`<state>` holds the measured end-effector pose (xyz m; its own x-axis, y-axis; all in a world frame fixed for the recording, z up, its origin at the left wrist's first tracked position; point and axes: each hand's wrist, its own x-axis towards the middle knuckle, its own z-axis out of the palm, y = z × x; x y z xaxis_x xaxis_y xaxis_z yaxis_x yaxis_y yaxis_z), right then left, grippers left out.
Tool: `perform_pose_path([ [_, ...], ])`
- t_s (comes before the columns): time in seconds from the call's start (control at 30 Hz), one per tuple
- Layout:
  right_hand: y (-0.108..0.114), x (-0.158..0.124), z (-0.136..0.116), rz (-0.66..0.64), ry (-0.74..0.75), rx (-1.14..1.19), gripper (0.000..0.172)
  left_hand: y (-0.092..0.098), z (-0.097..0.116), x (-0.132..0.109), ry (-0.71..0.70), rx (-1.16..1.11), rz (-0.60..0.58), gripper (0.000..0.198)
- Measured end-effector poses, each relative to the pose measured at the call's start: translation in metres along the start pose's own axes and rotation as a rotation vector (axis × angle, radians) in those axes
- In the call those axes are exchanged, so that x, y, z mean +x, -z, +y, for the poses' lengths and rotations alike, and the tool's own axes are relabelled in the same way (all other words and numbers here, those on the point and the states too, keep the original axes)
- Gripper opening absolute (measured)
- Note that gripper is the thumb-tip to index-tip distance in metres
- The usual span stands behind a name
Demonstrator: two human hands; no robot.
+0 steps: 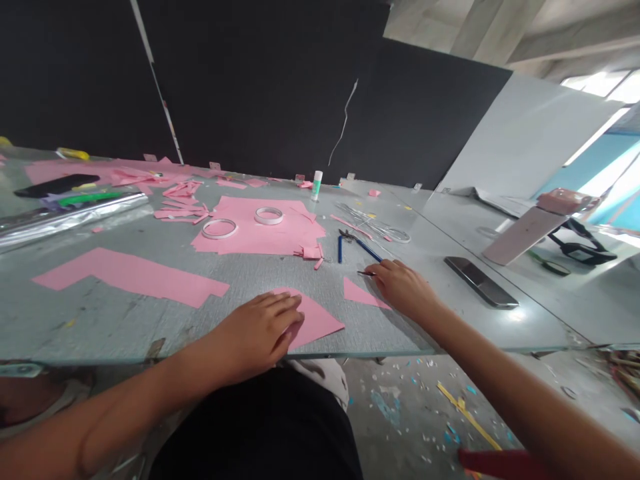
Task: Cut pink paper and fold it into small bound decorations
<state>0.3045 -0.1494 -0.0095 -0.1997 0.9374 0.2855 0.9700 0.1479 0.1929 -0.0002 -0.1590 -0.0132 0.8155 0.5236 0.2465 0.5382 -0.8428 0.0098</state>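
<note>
The loosely open left hand point(267, 325) is covering pink pointed paper point(317, 323) that pressure could crease; the right hand point(401, 285) is gripping a slender dark tool point(366, 273).

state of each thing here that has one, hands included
left hand, palm down on pink paper
pink paper, flat
right hand, closed around dark tool
dark tool, mostly hidden
pliers, handles spread
glue stick, upright, capped
white rings, flat on pink sheets
wire, loosely coiled
phone, flat, screen dark
</note>
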Motion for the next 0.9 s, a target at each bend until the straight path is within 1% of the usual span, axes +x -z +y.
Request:
perform_pose_path([
  [0.07, -0.005, 0.007, -0.008, 0.030, -0.022, -0.023, 0.029, 0.000, 0.004, -0.003, 0.010, 0.000, 0.013, 0.036],
  [0.13, -0.002, 0.008, -0.026, 0.121, 0.012, 0.012, 0.032, -0.002, 0.006, -0.007, 0.009, 0.005, 0.029, 0.036],
  [0.17, 0.001, 0.007, -0.038, 0.160, 0.092, 0.071, 0.034, -0.003, 0.007, -0.009, 0.005, 0.004, 0.040, 0.036],
  [0.2, 0.004, 0.005, -0.051, 0.168, 0.222, 0.162, 0.035, -0.004, 0.007, -0.010, -0.001, 0.000, 0.050, 0.036],
  [0.23, 0.007, 0.003, -0.064, 0.155, 0.350, 0.258, 0.035, -0.005, 0.007, -0.012, -0.006, -0.007, 0.058, 0.036],
  [0.27, 0.008, 0.002, -0.076, 0.128, 0.446, 0.329, 0.036, -0.006, 0.006, -0.013, -0.007, -0.016, 0.061, 0.037],
  [0.3, 0.008, 0.000, -0.085, 0.110, 0.501, 0.371, 0.037, -0.006, 0.005, -0.014, -0.007, -0.025, 0.061, 0.037],
  [0.33, 0.008, 0.000, -0.091, 0.091, 0.506, 0.397, 0.038, -0.006, 0.003, -0.014, -0.008, -0.036, 0.056, 0.037],
  [0.4, 0.005, -0.001, -0.097, 0.062, 0.472, 0.411, 0.040, -0.004, 0.000, -0.016, -0.018, -0.068, 0.037, 0.037],
  [0.47, 0.004, 0.000, -0.095, 0.045, 0.427, 0.394, 0.041, 0.000, -0.003, -0.018, -0.034, -0.105, 0.015, 0.037],
  [0.6, 0.010, -0.001, -0.094, 0.027, 0.403, 0.284, 0.042, 0.011, -0.007, -0.027, -0.069, -0.154, -0.033, 0.038],
  [0.67, 0.012, -0.002, -0.095, 0.030, 0.404, 0.233, 0.041, 0.014, -0.009, -0.033, -0.099, -0.179, -0.038, 0.043],
  [0.73, 0.011, -0.003, -0.094, 0.038, 0.371, 0.199, 0.036, 0.014, -0.013, -0.040, -0.141, -0.210, -0.017, 0.041],
  [0.77, 0.011, -0.002, -0.092, 0.044, 0.331, 0.181, 0.031, 0.014, -0.015, -0.043, -0.162, -0.223, -0.006, 0.039],
  [0.83, 0.010, 0.001, -0.085, 0.075, 0.196, 0.158, 0.024, 0.015, -0.020, -0.043, -0.190, -0.221, 0.020, 0.041],
  [0.9, 0.013, 0.007, -0.079, 0.101, 0.029, 0.235, 0.024, 0.021, -0.026, -0.034, -0.186, -0.182, 0.077, 0.042],
])
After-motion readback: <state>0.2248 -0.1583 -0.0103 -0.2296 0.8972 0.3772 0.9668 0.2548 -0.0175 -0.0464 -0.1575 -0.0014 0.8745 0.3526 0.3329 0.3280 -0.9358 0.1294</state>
